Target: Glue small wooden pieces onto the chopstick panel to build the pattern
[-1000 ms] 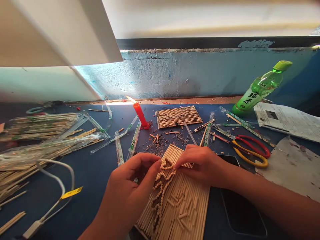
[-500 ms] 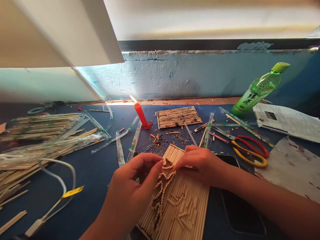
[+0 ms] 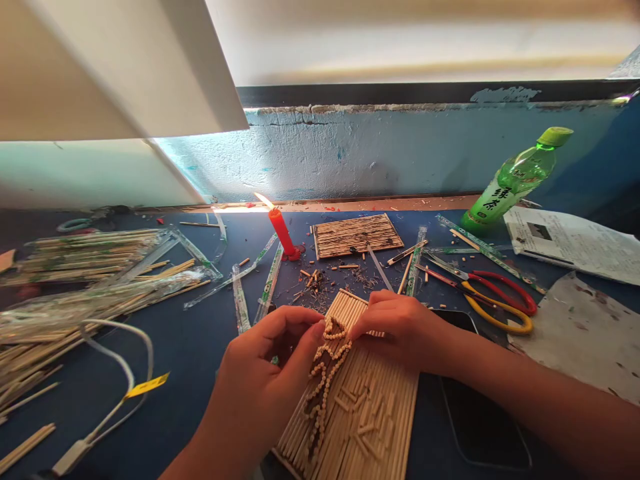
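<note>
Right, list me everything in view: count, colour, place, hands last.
Stick panel: one, tan, beneath hands
Bead-like pieces: many, pale, on panel
Short sticks: several, tan, on panel
Scorched panel: one, brown-black, right of candle
Candle: one, red, lit, back centre
Charred bits: many, dark, between panels
Wrappers: several, clear and green, scattered
Long sticks: many, tan, left
Cable: one, white, yellow-tagged, left
Scissors: one pair, red-and-yellow handles, right
Phone: one, black, right of panel
Bottle: one, green, back right
Papers: at least two, whitish, far right
Table: one, blue, beneath
Wall: one, blue, behind
Left hand: one, bare, left of bead-like pieces
Right hand: one, bare, right of them
</note>
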`<state>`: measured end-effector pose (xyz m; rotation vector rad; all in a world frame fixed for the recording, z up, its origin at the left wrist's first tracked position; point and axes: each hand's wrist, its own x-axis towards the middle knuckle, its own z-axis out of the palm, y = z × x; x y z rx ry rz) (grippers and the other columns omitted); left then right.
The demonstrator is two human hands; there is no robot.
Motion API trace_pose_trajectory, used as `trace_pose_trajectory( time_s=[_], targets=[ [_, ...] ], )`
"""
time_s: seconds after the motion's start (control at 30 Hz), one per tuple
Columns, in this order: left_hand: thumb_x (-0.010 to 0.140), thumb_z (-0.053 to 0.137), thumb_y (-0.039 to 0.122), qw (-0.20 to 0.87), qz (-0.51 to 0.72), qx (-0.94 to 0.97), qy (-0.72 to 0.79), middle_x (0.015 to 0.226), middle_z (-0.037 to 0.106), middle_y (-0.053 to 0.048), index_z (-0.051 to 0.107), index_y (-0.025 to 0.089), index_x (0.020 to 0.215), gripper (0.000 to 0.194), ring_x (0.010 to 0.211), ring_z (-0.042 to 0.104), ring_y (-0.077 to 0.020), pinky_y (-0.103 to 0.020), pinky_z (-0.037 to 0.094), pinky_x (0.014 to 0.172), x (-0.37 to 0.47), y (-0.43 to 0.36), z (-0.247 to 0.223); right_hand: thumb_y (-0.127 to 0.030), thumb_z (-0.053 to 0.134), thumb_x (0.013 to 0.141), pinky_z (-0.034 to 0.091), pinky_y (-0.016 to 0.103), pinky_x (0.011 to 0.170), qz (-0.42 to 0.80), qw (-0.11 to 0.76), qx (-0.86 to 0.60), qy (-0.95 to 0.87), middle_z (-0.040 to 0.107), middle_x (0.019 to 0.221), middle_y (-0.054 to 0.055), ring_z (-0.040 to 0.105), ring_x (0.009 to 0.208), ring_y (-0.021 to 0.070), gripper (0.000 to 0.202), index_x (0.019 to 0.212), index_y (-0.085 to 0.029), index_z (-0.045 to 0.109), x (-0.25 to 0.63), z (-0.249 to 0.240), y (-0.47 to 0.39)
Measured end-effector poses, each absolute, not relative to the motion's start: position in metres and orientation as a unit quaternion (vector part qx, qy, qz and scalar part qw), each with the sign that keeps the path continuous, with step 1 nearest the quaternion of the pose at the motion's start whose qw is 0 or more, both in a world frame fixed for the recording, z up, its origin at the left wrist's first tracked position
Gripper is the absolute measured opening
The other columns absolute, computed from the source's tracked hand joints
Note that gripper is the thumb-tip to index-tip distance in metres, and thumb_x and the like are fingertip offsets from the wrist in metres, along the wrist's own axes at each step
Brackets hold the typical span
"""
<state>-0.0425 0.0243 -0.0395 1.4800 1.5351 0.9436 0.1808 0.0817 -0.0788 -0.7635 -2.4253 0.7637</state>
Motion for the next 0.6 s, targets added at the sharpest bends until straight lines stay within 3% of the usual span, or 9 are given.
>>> trace_pose_trajectory(
  time_s=[0.6],
  targets=[
    [0.087, 0.067, 0.039, 0.409, 0.365, 0.576, 0.606, 0.075, 0.071, 0.002, 0.068, 0.024, 0.092, 0.016, 0.066, 0.063, -0.0145, -0.023, 0.048, 0.057, -0.0423, 0.0225, -0.0385, -0.019, 0.066, 0.088, 0.045, 0.025, 0.068, 0.275, 0.250, -0.283, -0.884, 0.068, 0.078, 0.002, 0.058, 0.075, 0.0141, 0.007, 0.091, -0.019, 0.073, 0.1787, -0.0797, 0.0794]
  ],
)
